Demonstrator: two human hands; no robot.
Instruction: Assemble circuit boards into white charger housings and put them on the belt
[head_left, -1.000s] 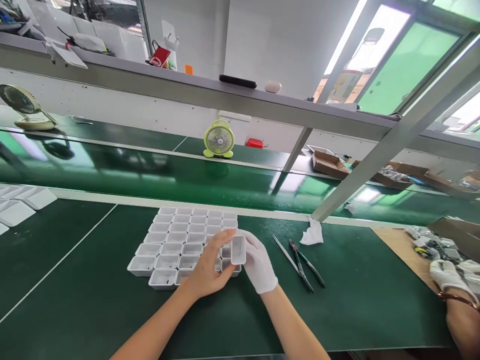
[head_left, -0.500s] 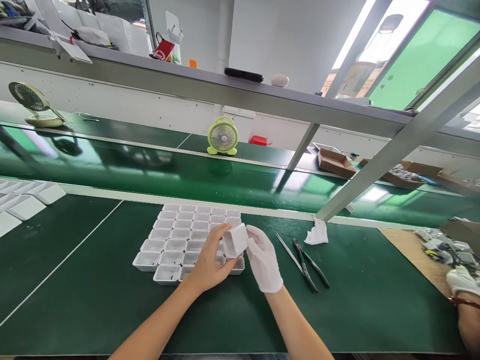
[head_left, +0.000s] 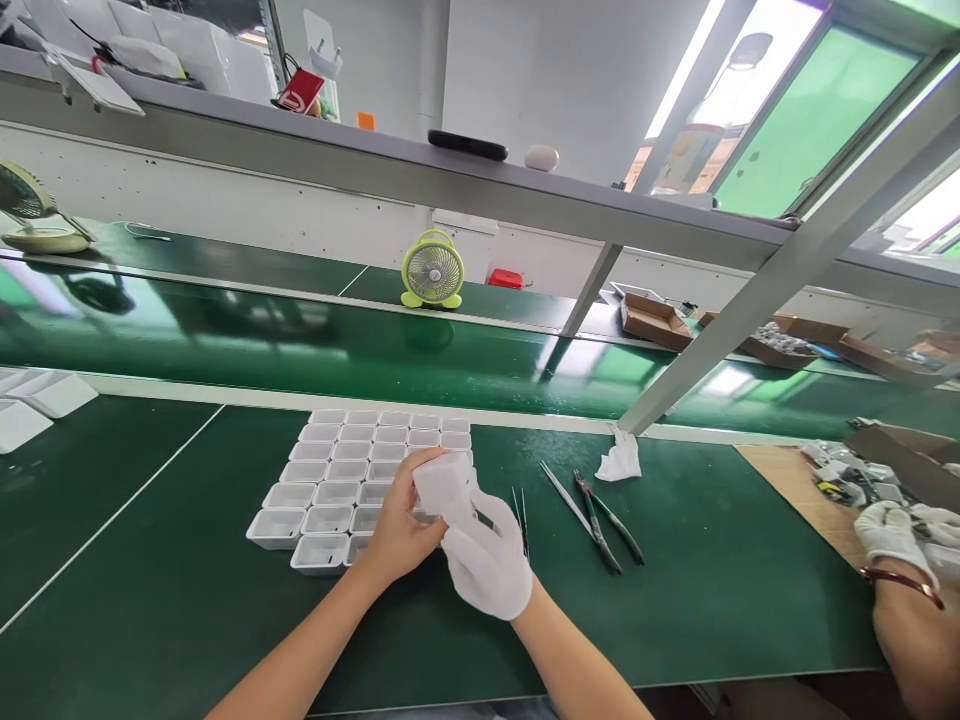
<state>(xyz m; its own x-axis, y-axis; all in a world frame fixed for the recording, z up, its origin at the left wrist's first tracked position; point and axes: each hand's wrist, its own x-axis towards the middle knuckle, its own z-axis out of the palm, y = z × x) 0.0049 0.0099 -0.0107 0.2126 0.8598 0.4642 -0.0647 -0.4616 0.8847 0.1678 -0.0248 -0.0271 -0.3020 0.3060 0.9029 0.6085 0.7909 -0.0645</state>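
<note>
My bare left hand [head_left: 405, 520] grips a small white box [head_left: 444, 484] by its side, above a block of white trays [head_left: 327, 493] set in rows on the green table. My right hand [head_left: 491, 555], in a white glove, is at the box's lower right side, with its thumb and fingers around a small gap; whether it pinches something there is too small to tell. Thin tweezers [head_left: 522, 522] lie just right of the glove. Farther right are a second long pair of tweezers [head_left: 566, 497] and green-handled pliers [head_left: 606, 520].
A white cloth [head_left: 620, 457] lies near the slanted metal post [head_left: 705, 335]. At the right, another person's gloved hands [head_left: 892, 535] are over small parts on cardboard [head_left: 787, 500]. More white trays [head_left: 52, 393] stand at the far left. A green fan [head_left: 433, 272] stands behind.
The box has been turned so that its opening no longer faces me. My right hand has moved lower and left, beneath the box's side. The thin tweezers now show beside it, and the view has shifted slightly.
</note>
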